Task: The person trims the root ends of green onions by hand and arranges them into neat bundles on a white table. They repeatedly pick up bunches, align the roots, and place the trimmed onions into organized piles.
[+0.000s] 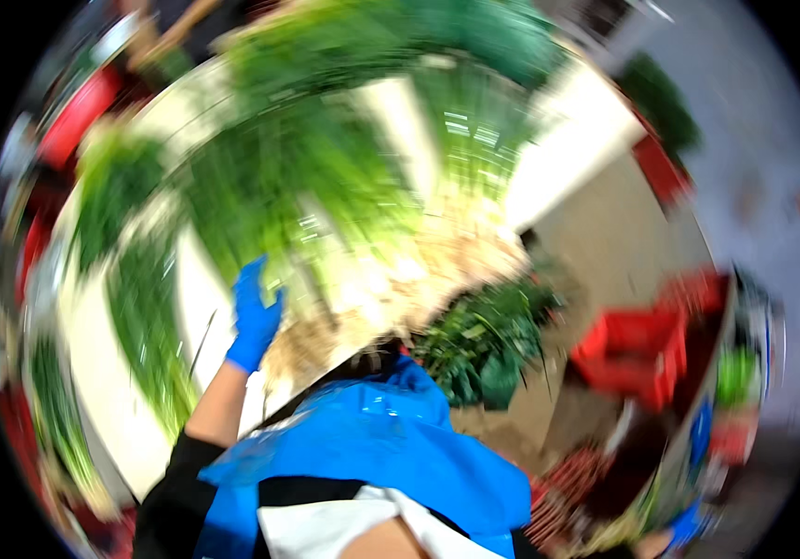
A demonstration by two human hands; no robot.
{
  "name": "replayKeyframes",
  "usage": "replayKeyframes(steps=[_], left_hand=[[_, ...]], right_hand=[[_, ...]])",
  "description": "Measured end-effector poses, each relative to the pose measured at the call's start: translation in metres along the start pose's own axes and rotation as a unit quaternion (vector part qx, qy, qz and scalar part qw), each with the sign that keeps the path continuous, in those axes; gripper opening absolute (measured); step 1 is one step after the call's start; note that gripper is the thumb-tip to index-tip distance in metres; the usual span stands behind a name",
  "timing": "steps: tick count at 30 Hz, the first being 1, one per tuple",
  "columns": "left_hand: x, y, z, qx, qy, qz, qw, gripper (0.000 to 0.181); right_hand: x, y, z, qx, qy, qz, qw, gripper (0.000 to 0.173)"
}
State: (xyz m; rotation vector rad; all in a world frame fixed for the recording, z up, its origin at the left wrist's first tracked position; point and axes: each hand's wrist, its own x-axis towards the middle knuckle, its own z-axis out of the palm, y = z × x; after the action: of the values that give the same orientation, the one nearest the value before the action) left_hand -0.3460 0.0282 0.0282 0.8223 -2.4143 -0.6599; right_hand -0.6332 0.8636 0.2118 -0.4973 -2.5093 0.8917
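Observation:
My left hand [257, 321], in a blue glove, is at the left side of a large heap of green onions [302, 182] on a white tabletop [93, 335]. Its fingers are apart and nothing is between them. The heap's pale, rooty ends face me. My right hand [685, 524], also in a blue glove, is far out at the lower right rim, beside some green onions [616, 532]; blur hides whether its fingers hold them. A narrower row of green onions [145, 314] lies to the left of my left hand.
Dark green leaves [494, 335] fill a container below the table edge. A red crate [630, 349] stands at right, with reddish netting or bundles [571, 489] nearer me. Another person's arms [180, 31] are at the upper left.

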Motion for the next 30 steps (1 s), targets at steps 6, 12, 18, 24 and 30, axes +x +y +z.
replayKeyframes(steps=[6, 12, 18, 24, 30], left_hand=[[-0.140, -0.052, -0.058, 0.095, 0.015, -0.304, 0.948, 0.081], [-0.143, -0.019, -0.051, -0.021, -0.008, -0.422, 0.906, 0.101], [-0.161, -0.081, -0.015, -0.244, 0.111, -0.403, 0.875, 0.069], [-0.175, -0.072, -0.092, -0.653, 0.051, -0.379, 0.654, 0.050], [-0.205, -0.062, -0.125, -0.752, 0.077, -0.357, 0.549, 0.053]], right_hand=[[-0.045, 0.012, 0.254, -0.256, -0.343, -0.110, 0.897, 0.031], [-0.373, -0.284, 0.336, 0.200, -0.683, -0.201, 0.674, 0.032], [-0.575, -0.338, 0.378, 0.107, -0.709, -0.448, 0.534, 0.053], [-0.629, -0.344, 0.398, 0.003, -0.624, -0.553, 0.552, 0.069], [-0.617, -0.345, 0.391, 0.105, -0.676, -0.447, 0.577, 0.057]])
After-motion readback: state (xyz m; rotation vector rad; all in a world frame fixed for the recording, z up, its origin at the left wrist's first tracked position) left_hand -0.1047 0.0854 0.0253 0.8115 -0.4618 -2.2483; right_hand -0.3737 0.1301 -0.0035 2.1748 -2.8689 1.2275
